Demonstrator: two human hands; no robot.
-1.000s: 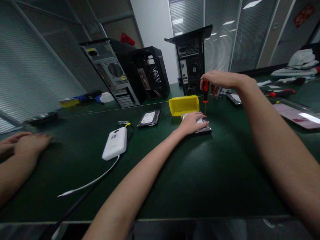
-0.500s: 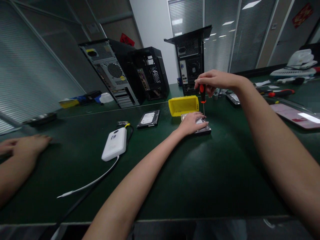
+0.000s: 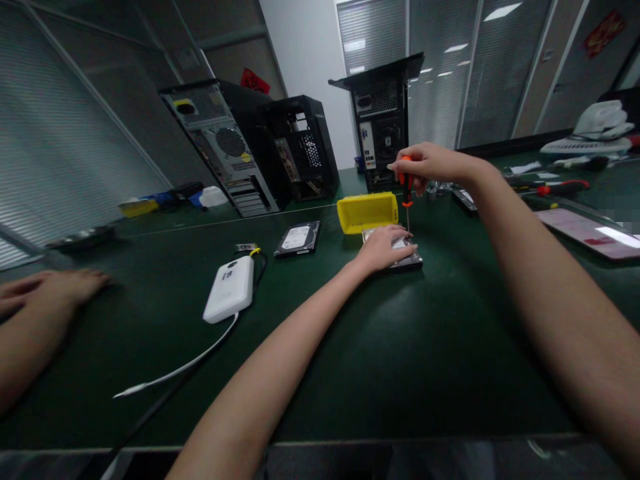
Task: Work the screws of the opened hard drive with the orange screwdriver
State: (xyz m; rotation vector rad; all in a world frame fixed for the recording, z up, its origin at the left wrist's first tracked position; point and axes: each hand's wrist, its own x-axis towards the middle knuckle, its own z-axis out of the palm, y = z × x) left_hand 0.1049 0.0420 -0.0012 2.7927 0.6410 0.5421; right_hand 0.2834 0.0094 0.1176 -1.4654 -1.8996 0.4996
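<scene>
My left hand (image 3: pixel 384 248) lies on a silver and black hard drive (image 3: pixel 407 262), its fingers spread over the top and hiding much of it. Above the drive, my right hand (image 3: pixel 423 167) grips the handle of a red and black screwdriver (image 3: pixel 407 190), which stands upright. Its thin shaft reaches down to the drive near my left fingertips; the tip itself is too small to make out. Behind the drive sits a yellow tray (image 3: pixel 369 213). Another hard drive (image 3: pixel 299 239) with a white label lies flat to the left.
A white device (image 3: pixel 230 289) with a cable lies left of my left forearm. Computer cases (image 3: pixel 235 143) stand at the back. Another person's hands (image 3: pixel 60 293) rest at the far left. A pinkish panel (image 3: pixel 590 232) and red-handled pliers (image 3: pixel 563 188) lie at the right.
My right fingers have shifted slightly on the screwdriver, showing more of the red handle top. My left hand stays on the drive. The other person's hand has moved slightly right.
</scene>
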